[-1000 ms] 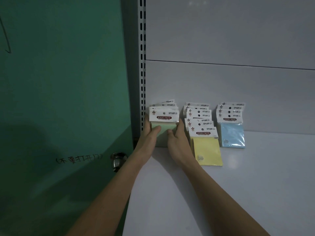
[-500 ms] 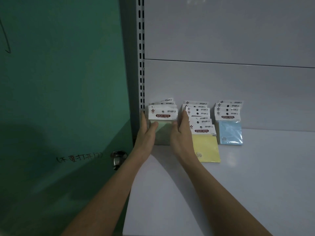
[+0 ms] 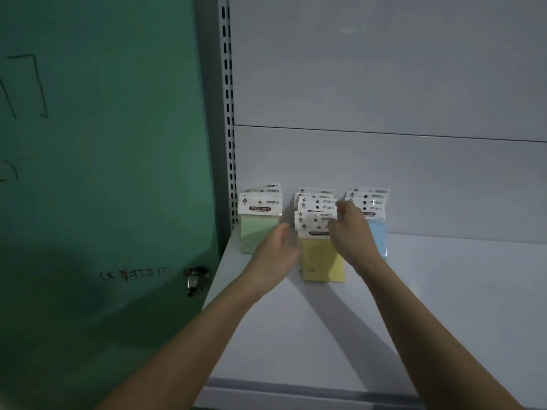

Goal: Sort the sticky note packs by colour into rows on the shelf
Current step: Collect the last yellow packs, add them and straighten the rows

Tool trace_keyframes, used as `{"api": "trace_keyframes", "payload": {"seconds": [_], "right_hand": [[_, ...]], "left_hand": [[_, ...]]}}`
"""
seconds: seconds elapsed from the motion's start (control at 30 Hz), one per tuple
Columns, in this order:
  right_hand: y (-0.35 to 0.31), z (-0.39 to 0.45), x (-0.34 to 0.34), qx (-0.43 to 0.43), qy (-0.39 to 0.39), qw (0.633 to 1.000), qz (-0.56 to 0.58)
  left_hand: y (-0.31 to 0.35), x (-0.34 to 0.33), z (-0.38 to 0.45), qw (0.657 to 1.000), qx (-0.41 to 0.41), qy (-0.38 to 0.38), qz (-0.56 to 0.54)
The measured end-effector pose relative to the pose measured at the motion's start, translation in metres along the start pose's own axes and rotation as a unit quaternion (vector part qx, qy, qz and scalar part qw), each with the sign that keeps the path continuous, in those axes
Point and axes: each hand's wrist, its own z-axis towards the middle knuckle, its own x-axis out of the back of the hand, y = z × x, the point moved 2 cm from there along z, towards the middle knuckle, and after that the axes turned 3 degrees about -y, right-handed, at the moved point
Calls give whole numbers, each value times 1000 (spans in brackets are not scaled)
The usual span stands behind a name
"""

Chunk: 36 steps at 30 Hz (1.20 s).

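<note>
At the back of the white shelf [image 3: 414, 306], seen from the head camera, three rows of sticky note packs lean against the rear panel, their printed header cards overlapping like shingles so that each colour shows at the front; the green row [image 3: 257, 220] stands hard against the slotted upright [image 3: 228, 113] at the left, the yellow row [image 3: 321, 250] in the middle, the blue row [image 3: 377, 229] at the right, with narrow gaps between them, which keeps the colours apart as the task asks. The left hand [image 3: 276, 253] hovers in the gap between green and yellow, fingers loosely curved and holding nothing; whether it touches a pack I cannot tell. The right hand [image 3: 350, 232] reaches over the yellow row, its fingertips at the header cards; whether it pinches one or only nudges it is too blurred to tell. My judgement: the sorting is nearly done, and the yellow row, longest and least even, is being squared up. A green door [image 3: 103, 173] with a metal knob [image 3: 194, 279] stands left of the shelf.
</note>
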Motion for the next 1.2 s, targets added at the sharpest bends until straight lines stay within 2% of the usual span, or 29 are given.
{"api": "trace_keyframes", "payload": {"seconds": [0.1, 0.23, 0.3, 0.47, 0.63, 0.83, 1.07, 1.2], "right_hand": [[21, -2, 14, -41, -61, 997, -4], [40, -7, 15, -65, -171, 982, 42], [48, -7, 8, -70, -200, 976, 48], [49, -7, 0, -84, -181, 979, 27], [47, 3, -11, -38, -136, 990, 26], [42, 12, -22, 7, -88, 993, 82], [54, 22, -33, 12, -104, 987, 120], [56, 21, -37, 25, -101, 984, 142]], "left_hand": [[-15, -22, 1, 998, 49, -38, 2], [-24, -36, 14, 996, 78, -24, -23], [-26, -41, 23, 996, 81, -21, -35], [-28, -50, 42, 997, 75, -10, -26], [-29, -60, 60, 995, 73, 62, 8], [-33, -65, 80, 989, 81, 113, -39], [-39, -57, 93, 981, 104, 105, -128], [-39, -54, 89, 984, 77, 87, -139]]}}
